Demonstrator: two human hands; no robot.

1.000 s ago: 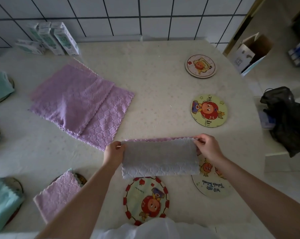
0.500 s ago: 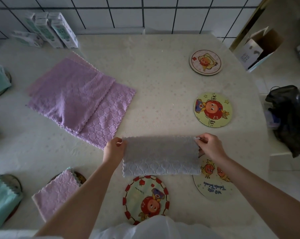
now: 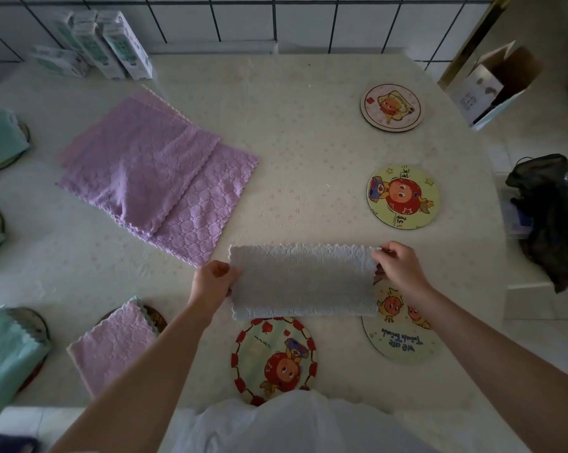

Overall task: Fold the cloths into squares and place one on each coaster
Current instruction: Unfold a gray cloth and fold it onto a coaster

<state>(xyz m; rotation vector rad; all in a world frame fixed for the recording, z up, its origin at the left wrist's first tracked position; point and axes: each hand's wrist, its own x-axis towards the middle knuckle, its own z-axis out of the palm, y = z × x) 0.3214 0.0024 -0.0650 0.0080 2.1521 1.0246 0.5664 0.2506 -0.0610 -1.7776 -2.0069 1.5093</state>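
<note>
— A pale counter [image 3: 308, 142] runs up to a white tiled wall [image 3: 276, 18], seen from above. What is being worked on?

— A grey cloth [image 3: 303, 282], already doubled into a long strip, near the counter's front edge; it appears to rest on the surface. The left hand [image 3: 212, 282] grips its left end, fingers curled around the edge. The right hand [image 3: 398, 266] pinches the far right corner between fingertips. Holding both ends probably keeps the layers lined up for the crosswise fold that would make a square.

— And the coasters?

— A red-rimmed coaster [image 3: 272, 358] lies bare just in front of the strip (a likely landing spot). A lettered coaster [image 3: 403, 335] is partly covered by the strip's right end. Two more, a yellow coaster [image 3: 403, 196] and a far coaster [image 3: 390, 106], wait at the right.

— Anything finished?

— At the left, a folded purple cloth [image 3: 112, 344] sits on a coaster, and teal cloths [image 3: 8, 354] cover others. Unfolded purple cloths [image 3: 151, 171] lie stacked behind, within reach. Cartons [image 3: 112, 44] stand by the wall.
</note>
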